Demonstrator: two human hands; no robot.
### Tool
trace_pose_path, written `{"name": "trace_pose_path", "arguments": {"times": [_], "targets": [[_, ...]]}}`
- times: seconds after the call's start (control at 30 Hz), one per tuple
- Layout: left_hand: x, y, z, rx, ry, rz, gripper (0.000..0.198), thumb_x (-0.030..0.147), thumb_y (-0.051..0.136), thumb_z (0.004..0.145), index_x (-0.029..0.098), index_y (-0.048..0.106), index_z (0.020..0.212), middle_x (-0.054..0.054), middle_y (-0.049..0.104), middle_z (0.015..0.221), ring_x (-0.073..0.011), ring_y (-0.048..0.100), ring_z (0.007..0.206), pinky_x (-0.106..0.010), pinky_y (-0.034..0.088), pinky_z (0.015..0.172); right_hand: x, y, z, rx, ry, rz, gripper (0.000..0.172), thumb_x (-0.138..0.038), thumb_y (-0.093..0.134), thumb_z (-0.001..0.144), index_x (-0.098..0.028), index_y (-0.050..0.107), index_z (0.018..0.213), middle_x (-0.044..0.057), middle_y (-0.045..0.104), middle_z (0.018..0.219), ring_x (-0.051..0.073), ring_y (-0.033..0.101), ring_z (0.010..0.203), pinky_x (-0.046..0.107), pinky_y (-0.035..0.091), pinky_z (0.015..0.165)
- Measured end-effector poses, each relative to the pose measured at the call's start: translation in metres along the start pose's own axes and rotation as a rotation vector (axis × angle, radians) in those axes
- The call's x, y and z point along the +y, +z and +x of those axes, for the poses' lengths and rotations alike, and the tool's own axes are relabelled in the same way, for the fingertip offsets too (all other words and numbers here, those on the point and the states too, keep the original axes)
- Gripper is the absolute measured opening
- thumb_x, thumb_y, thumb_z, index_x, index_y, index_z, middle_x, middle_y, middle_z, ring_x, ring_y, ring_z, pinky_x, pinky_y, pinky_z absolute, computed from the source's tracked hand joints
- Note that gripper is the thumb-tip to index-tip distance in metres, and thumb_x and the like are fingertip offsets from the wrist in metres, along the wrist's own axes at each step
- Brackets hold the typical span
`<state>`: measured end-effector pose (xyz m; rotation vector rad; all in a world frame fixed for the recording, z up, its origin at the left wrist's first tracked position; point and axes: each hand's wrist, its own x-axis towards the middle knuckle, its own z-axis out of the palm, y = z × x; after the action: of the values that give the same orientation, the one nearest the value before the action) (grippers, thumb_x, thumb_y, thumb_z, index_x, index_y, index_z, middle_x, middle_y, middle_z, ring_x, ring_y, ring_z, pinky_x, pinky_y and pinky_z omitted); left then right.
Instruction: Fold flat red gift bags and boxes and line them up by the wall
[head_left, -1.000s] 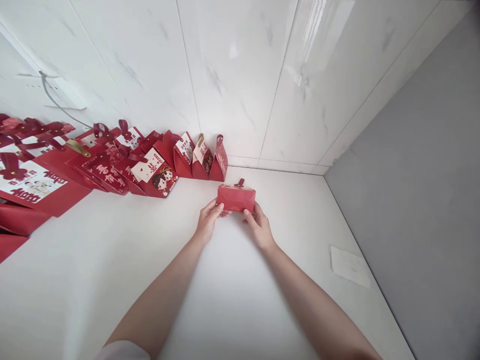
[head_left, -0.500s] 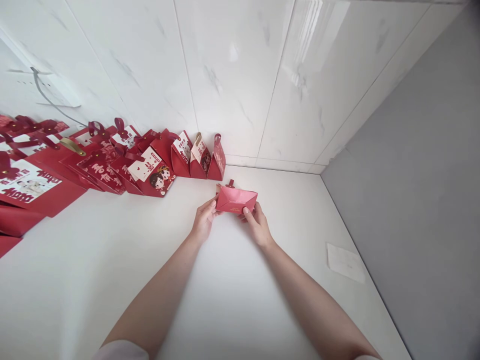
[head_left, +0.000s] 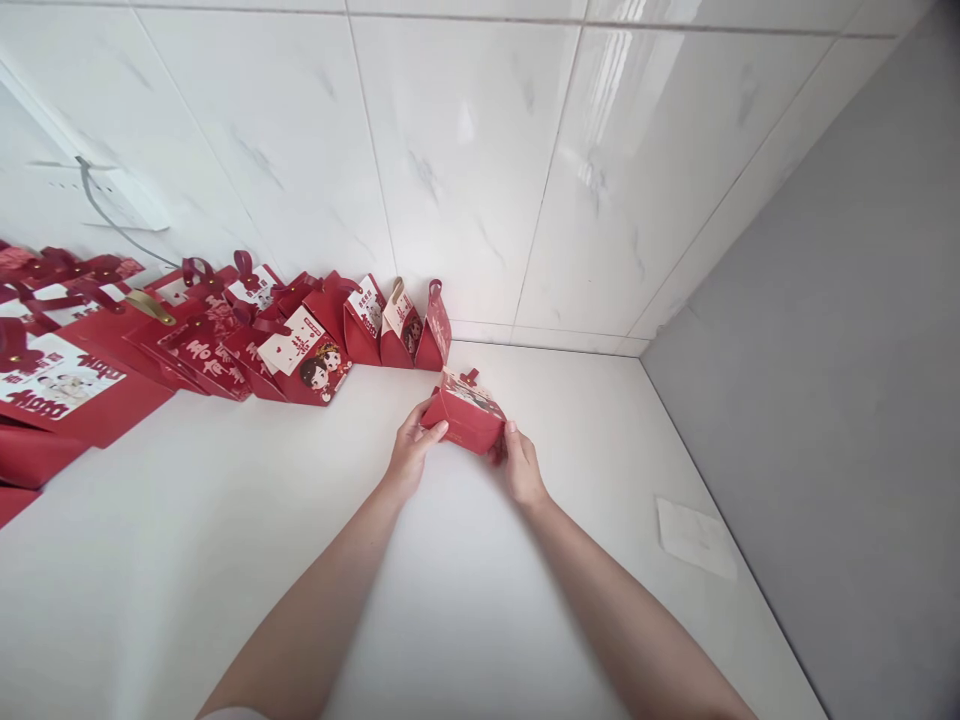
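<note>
A small red paper gift box (head_left: 466, 412) with a printed white top panel and a little red tab sits between my two hands, just above the white counter (head_left: 225, 560). My left hand (head_left: 411, 452) pinches its left end with thumb and fingers. My right hand (head_left: 519, 464) grips its right end, fingers curled behind it. The box is tilted, its printed face turned up and away from me.
A row of similar red gift boxes (head_left: 394, 325) and larger red bags (head_left: 67, 375) lines the tiled wall at the left. A white sheet of paper (head_left: 696, 538) lies at the right, near the grey side wall (head_left: 840, 400). A wall socket with a cable (head_left: 112, 200) is at upper left.
The box has been turned in my hands, so its printed top panel now shows instead of the plain red side. Both hands keep their hold on its ends.
</note>
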<state>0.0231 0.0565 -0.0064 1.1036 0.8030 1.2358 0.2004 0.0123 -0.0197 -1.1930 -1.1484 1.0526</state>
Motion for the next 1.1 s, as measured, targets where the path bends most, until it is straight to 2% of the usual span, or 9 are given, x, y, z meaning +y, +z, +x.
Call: {"name": "trace_pose_path", "arguments": {"times": [0.13, 0.3, 0.43, 0.57, 0.73, 0.83, 0.93, 1.0, 1.1], "targets": [[0.002, 0.002, -0.002, -0.008, -0.014, 0.075, 0.051, 0.039, 0.072, 0.082, 0.02, 0.059, 0.127, -0.011, 0.069, 0.118, -0.0242, 0.066, 0.102, -0.032, 0.052, 0.082, 0.0, -0.002, 0.0, -0.024, 0.112, 0.049, 0.072, -0.071, 0.027, 0.094, -0.021, 0.054, 0.05, 0.002, 0.05, 0.045, 0.016, 0.046, 0.045, 0.031, 0.035, 0.049], [0.004, 0.006, -0.005, -0.004, 0.006, 0.143, 0.055, 0.044, 0.069, 0.083, 0.023, 0.052, 0.131, -0.01, 0.066, 0.124, -0.0242, 0.064, 0.105, -0.03, 0.052, 0.078, -0.003, -0.003, 0.001, -0.072, 0.063, -0.031, 0.064, -0.067, 0.041, 0.093, -0.02, 0.052, 0.051, -0.001, 0.049, 0.045, 0.014, 0.043, 0.044, 0.028, 0.033, 0.05], [0.002, 0.007, -0.004, -0.057, 0.026, 0.089, 0.078, 0.049, 0.077, 0.074, 0.025, 0.041, 0.139, -0.013, 0.054, 0.14, -0.0297, 0.059, 0.118, -0.038, 0.054, 0.087, -0.005, 0.001, -0.001, -0.103, 0.013, -0.072, 0.049, -0.063, 0.054, 0.089, -0.019, 0.063, 0.067, -0.003, 0.048, 0.05, 0.014, 0.043, 0.05, 0.027, 0.033, 0.053], [0.001, 0.006, -0.003, -0.009, -0.004, 0.128, 0.074, 0.041, 0.078, 0.075, 0.027, 0.04, 0.137, -0.011, 0.056, 0.137, -0.027, 0.062, 0.114, -0.039, 0.054, 0.09, -0.007, 0.004, -0.004, -0.141, -0.021, -0.107, 0.039, -0.059, 0.061, 0.086, -0.021, 0.068, 0.09, -0.005, 0.049, 0.057, 0.014, 0.042, 0.052, 0.026, 0.033, 0.051], [0.005, 0.005, -0.003, -0.003, -0.028, 0.075, 0.075, 0.031, 0.079, 0.075, 0.029, 0.041, 0.139, -0.01, 0.054, 0.142, -0.0284, 0.057, 0.123, -0.039, 0.054, 0.092, -0.005, 0.006, -0.005, -0.146, -0.02, -0.119, 0.037, -0.057, 0.06, 0.088, -0.022, 0.065, 0.1, -0.002, 0.057, 0.068, 0.014, 0.048, 0.055, 0.027, 0.041, 0.053], [0.006, 0.003, -0.004, 0.0, -0.076, -0.049, 0.088, 0.026, 0.08, 0.073, 0.037, 0.033, 0.146, -0.007, 0.049, 0.147, -0.0291, 0.057, 0.126, -0.04, 0.055, 0.092, -0.004, 0.007, -0.003, -0.007, -0.013, -0.085, 0.046, -0.055, 0.068, 0.083, -0.023, 0.058, 0.114, 0.006, 0.067, 0.102, 0.021, 0.062, 0.082, 0.029, 0.05, 0.062], [0.004, 0.001, -0.005, -0.041, -0.153, -0.169, 0.085, 0.019, 0.078, 0.072, 0.034, 0.038, 0.145, -0.007, 0.058, 0.138, -0.027, 0.062, 0.12, -0.04, 0.054, 0.094, -0.005, 0.007, -0.001, 0.015, -0.033, 0.009, 0.072, -0.05, 0.075, 0.079, -0.026, 0.041, 0.137, 0.012, 0.054, 0.137, 0.027, 0.056, 0.12, 0.036, 0.056, 0.081], [0.003, -0.001, -0.005, -0.095, -0.216, -0.196, 0.075, 0.015, 0.079, 0.07, 0.028, 0.048, 0.138, -0.008, 0.065, 0.129, -0.0265, 0.064, 0.117, -0.038, 0.054, 0.094, -0.006, 0.006, -0.001, -0.083, -0.06, 0.077, 0.076, -0.047, 0.076, 0.079, -0.028, 0.038, 0.141, 0.011, 0.053, 0.14, 0.027, 0.055, 0.124, 0.041, 0.053, 0.093], [0.002, -0.002, -0.004, -0.164, -0.273, -0.214, 0.069, 0.013, 0.08, 0.07, 0.025, 0.053, 0.133, -0.008, 0.065, 0.13, -0.0269, 0.062, 0.12, -0.038, 0.053, 0.097, -0.007, 0.006, 0.0, -0.162, -0.066, 0.141, 0.067, -0.044, 0.077, 0.078, -0.028, 0.043, 0.134, 0.008, 0.061, 0.131, 0.025, 0.062, 0.115, 0.043, 0.051, 0.099]]}}
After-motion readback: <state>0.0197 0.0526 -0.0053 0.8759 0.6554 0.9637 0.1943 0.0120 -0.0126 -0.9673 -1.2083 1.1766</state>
